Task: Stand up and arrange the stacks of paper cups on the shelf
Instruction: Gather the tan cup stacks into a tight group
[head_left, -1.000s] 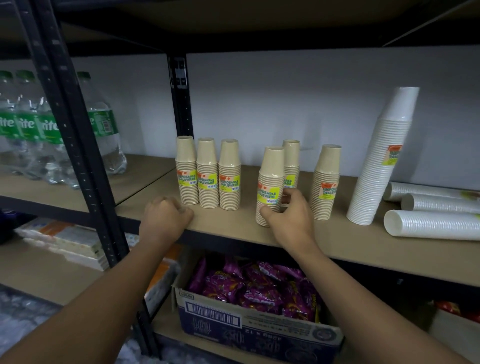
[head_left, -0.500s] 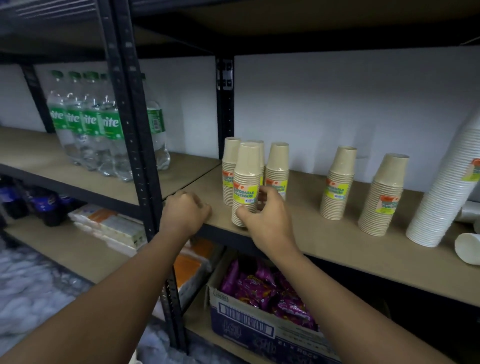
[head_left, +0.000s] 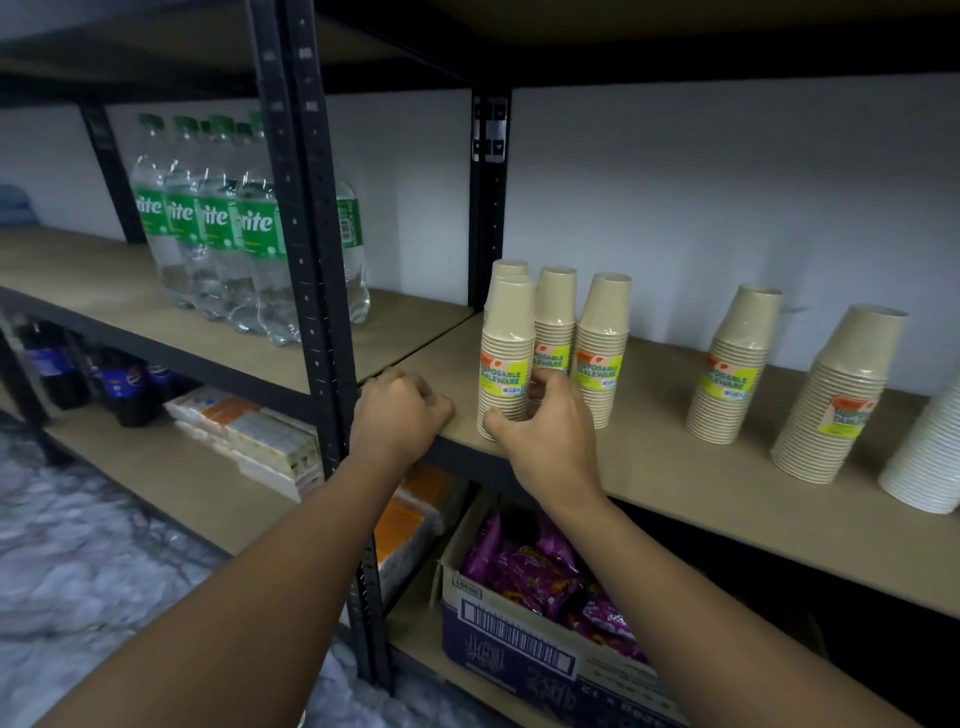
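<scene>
Shelving (head_left: 691, 499): a black metal frame with tan boards was recorded, with a black upright post (head_left: 306, 291) dividing two bays. Bottles (head_left: 223, 223): clear, green-labelled, were grouped upright on the left bay's board, behind the post. Carton (head_left: 524, 649): a printed cardboard box of purple snack packets (head_left: 540, 577) was stored on the board below the cup shelf. White cup stack (head_left: 930, 457): it was cut off by the right edge of the view, standing on the cup shelf. Tan paper cup stacks, all upright and mouth-down with yellow-green labels: the rightmost stack (head_left: 836, 395) was nearest the white one; a second stack (head_left: 735, 364) stood just left of it, apart from it. Well to the left, a cluster of four was noted near the bay's left end: the front stack (head_left: 506, 358), a rear stack (head_left: 511, 267) largely hidden behind it, a middle stack (head_left: 555, 322), and a right-hand stack (head_left: 602, 343). Right hand (head_left: 545, 436): its thumb and curled fingers were closed around the base of the front stack, close to the shelf's front edge. Left hand (head_left: 397, 415): it was rested on the shelf's front lip beside the post, fingers curled together over the edge, nothing held.
</scene>
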